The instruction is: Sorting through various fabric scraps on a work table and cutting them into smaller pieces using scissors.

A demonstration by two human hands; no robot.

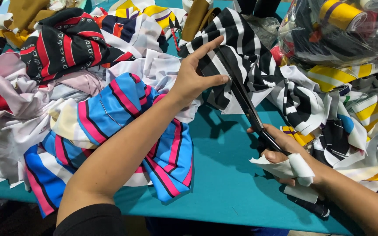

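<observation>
The left hand (pixel 194 76) pinches the black-and-white striped fabric piece (pixel 241 57) at twelve o'clock, holding it taut so the long black-handled scissors (pixel 246 102) can bite – the right hand (pixel 285 159) at four o'clock is closed around their handles, scrap strips of white cloth (pixel 292 168) wrapped over it – those strips hide the fingers, and the blade tips vanish among the stripes
</observation>
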